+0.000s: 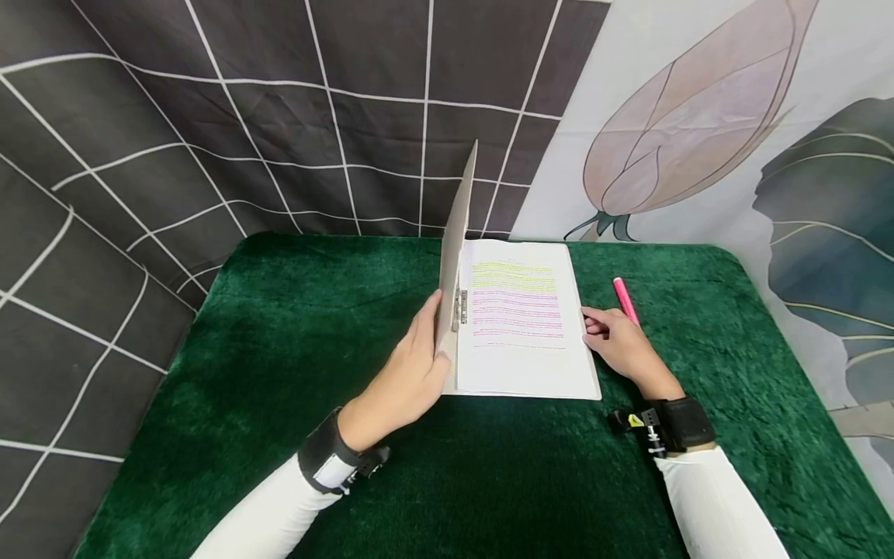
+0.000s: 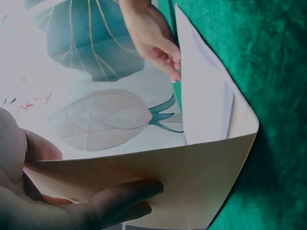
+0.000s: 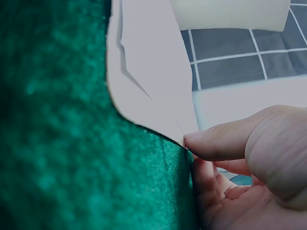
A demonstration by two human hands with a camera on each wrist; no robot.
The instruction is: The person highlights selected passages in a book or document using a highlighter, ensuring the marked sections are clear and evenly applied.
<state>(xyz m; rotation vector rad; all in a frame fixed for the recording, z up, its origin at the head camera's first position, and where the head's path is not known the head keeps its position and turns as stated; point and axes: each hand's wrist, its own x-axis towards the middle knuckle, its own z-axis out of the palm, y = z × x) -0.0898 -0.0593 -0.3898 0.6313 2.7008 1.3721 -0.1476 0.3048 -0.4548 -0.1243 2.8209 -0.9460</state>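
Note:
A file folder [image 1: 457, 225] lies open on the table, its pale cover raised almost upright. My left hand [image 1: 405, 376] grips this cover near its lower edge; in the left wrist view, fingers [image 2: 127, 194] spread along the outer face of the cover [image 2: 201, 170]. White sheets [image 1: 517, 371] with yellow and pink highlighted lines lie inside, beside a metal clip [image 1: 461, 307] at the spine. At the right edge, my right hand [image 1: 625, 345] pinches the folder's border between thumb [image 3: 218, 141] and fingers. A pink highlighter [image 1: 624, 295] lies just beyond the right hand.
Dark green plush cloth [image 1: 314, 310] covers the table. Behind it hangs a dark backdrop with a white grid [image 1: 377, 46], joined on the right by a white one with a flower pattern [image 1: 670, 147]. Both wrists wear black straps [image 1: 687, 423].

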